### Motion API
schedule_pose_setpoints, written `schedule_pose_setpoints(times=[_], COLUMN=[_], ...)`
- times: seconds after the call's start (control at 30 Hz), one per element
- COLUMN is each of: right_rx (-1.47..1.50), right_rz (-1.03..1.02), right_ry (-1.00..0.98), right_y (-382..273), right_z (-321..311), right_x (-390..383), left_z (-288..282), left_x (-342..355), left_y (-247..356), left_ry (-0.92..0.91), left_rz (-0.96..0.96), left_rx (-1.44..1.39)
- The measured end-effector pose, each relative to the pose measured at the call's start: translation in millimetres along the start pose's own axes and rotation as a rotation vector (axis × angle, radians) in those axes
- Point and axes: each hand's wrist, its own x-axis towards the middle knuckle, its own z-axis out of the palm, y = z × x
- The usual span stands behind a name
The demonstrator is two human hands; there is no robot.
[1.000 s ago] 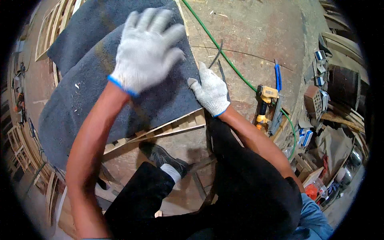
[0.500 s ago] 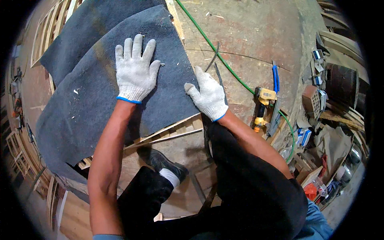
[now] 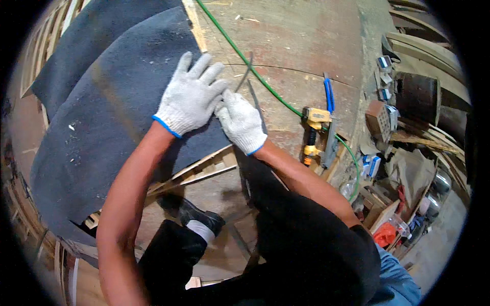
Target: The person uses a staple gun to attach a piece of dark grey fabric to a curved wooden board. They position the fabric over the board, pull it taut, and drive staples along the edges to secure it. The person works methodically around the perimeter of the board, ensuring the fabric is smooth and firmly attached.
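A large dark blue-grey felt sheet point(image 3: 117, 112) lies over a wooden frame point(image 3: 209, 168), its right edge running beside my hands. Both hands wear white knit gloves with blue cuffs. My left hand point(image 3: 191, 94) lies flat on the sheet close to that edge, fingers stretched and slightly spread. Touching or nearly touching its fingertips, my right hand point(image 3: 240, 122) is at the edge itself, its fingers bent and closed on the felt's border. The right fingertips are partly hidden.
A yellow-and-black air nailer point(image 3: 314, 127) with a green hose point(image 3: 265, 76) lies to the right. Blue-handled pliers point(image 3: 328, 94) are beside it. Farther right are a perforated brick point(image 3: 377, 120), small boxes and scrap wood. My shoe point(image 3: 199, 211) is below the frame.
My left hand has slid right across the felt toward its edge and my right hand. The right hand's fingers have closed at the edge. The whole view has shifted slightly.
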Motion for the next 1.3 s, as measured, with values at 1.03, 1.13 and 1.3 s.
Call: schedule_pose_setpoints(times=[1.03,1.13,1.3], right_rx=[-0.566,-0.489,0.196], right_rz=[1.014,0.952,1.03], right_ry=[-0.015,0.033,-0.091], right_y=[111,129,98], right_z=[-115,-126,-163], right_x=[-113,-121,-79], left_z=[10,10,8], left_x=[-1,4,-6], left_y=[6,10,8], left_ry=[0.125,0.156,0.149], left_rz=[-0.082,-0.089,-0.126], left_rx=[-0.029,-0.08,-0.042])
